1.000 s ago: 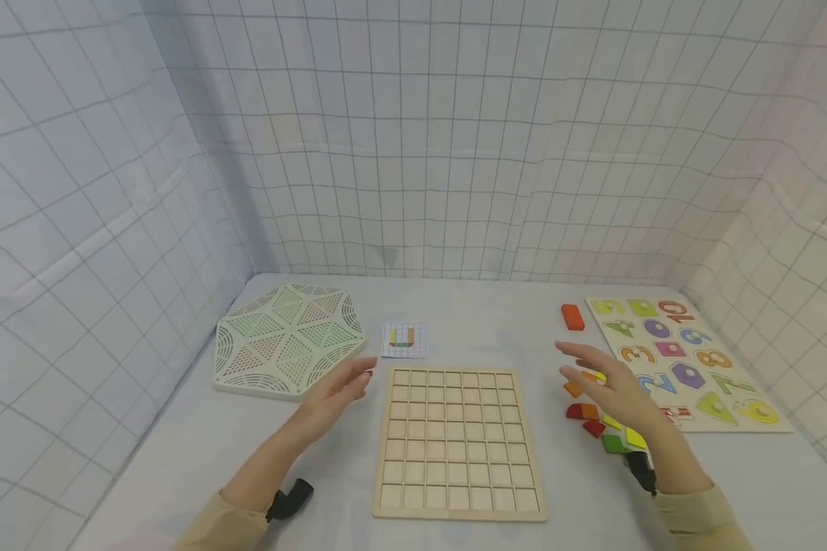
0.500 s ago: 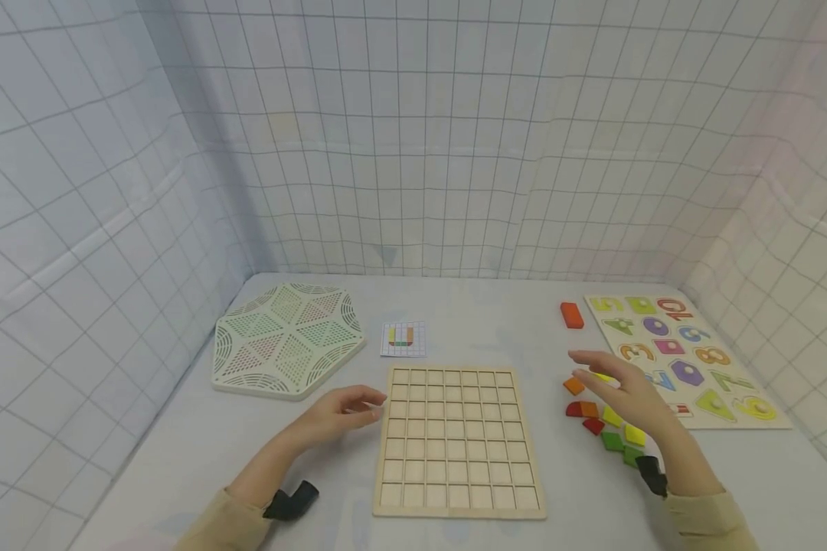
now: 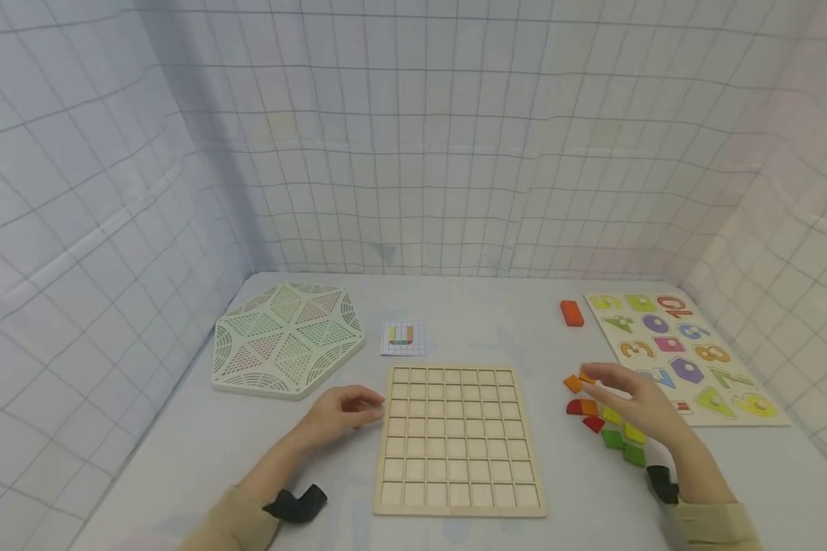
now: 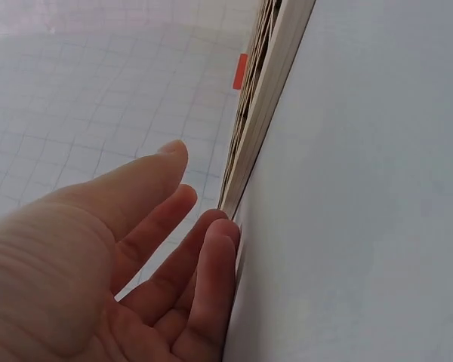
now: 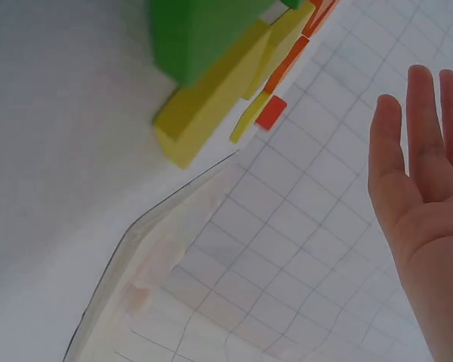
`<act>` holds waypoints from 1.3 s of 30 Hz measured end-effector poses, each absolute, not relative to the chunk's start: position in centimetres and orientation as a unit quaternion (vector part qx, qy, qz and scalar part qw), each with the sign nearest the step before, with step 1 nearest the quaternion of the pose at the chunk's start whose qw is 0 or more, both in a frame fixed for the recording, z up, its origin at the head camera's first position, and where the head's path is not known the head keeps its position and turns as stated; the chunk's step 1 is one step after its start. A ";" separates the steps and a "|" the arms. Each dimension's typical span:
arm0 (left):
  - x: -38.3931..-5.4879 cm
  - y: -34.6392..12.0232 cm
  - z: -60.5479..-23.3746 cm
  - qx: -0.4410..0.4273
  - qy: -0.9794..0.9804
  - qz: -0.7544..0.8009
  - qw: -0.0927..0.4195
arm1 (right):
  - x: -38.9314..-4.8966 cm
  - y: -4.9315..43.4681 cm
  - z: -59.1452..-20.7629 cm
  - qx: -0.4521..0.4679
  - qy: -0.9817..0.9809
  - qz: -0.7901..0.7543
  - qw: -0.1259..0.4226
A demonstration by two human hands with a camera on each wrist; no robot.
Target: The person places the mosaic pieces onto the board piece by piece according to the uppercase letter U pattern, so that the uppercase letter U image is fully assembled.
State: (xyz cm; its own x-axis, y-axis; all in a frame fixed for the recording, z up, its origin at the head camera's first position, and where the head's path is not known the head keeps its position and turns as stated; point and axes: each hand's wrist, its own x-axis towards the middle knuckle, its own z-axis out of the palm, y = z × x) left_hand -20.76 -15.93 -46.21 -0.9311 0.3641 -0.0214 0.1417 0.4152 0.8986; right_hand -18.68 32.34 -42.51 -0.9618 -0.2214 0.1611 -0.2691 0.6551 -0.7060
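My left hand [image 3: 334,419] rests beside a square wooden grid board [image 3: 458,510], its fingers loosely bent. In the left wrist view, its fingertips are at the board's side edge [image 4: 260,121] and hold nothing. Over on the right, my right hand [image 3: 634,402] hovers above a cluster of small coloured blocks, fingers extended. Nothing is in its grasp in the right wrist view. Among the blocks are an orange block [image 3: 573,383], a red quarter-round block [image 3: 593,423], a yellow block [image 3: 635,433] and a green block [image 3: 634,454]. The hand hides part of the cluster.
Behind the grid board lies a small card [image 3: 403,337] with a coloured U-shaped pattern. A pale hexagonal board [image 3: 241,367] is at the left. An orange-red block [image 3: 572,313] stands near a number-and-shape puzzle [image 3: 765,417] at the right. Gridded cloth walls [image 3: 413,153] enclose the table.
My left hand came down toward me to the grid board's left edge, then stayed. My right hand moved slightly right and lower over the blocks, uncovering some of them.
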 end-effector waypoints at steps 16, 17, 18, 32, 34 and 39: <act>-20.7 -15.3 -46.8 0.202 0.869 0.449 0.038 | -18.7 35.1 -42.7 0.119 -0.899 0.421 -0.025; -20.7 -15.4 -46.9 0.205 0.872 0.444 0.034 | -18.7 35.2 -42.8 0.121 -0.898 0.422 -0.025; -20.7 -15.4 -46.9 0.208 0.873 0.440 0.030 | -18.8 35.3 -42.9 0.122 -0.897 0.424 -0.024; -20.5 -15.4 -46.6 0.210 0.881 0.424 0.022 | -19.2 36.2 -43.7 0.118 -0.895 0.427 -0.051; -20.5 -15.4 -46.6 0.210 0.881 0.424 0.022 | -19.3 36.3 -43.9 0.117 -0.896 0.424 -0.053; -20.4 -15.4 -46.6 0.210 0.882 0.422 0.022 | -19.3 36.5 -44.1 0.107 -0.902 0.413 -0.059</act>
State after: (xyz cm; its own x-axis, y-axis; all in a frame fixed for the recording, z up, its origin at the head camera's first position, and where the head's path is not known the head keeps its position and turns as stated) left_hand -20.44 -15.44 -46.55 -0.9104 0.3900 0.1379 0.3521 0.5557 0.7532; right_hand -19.34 36.53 -44.05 -0.9700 -0.2423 -0.0177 -0.1448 0.6351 -0.7587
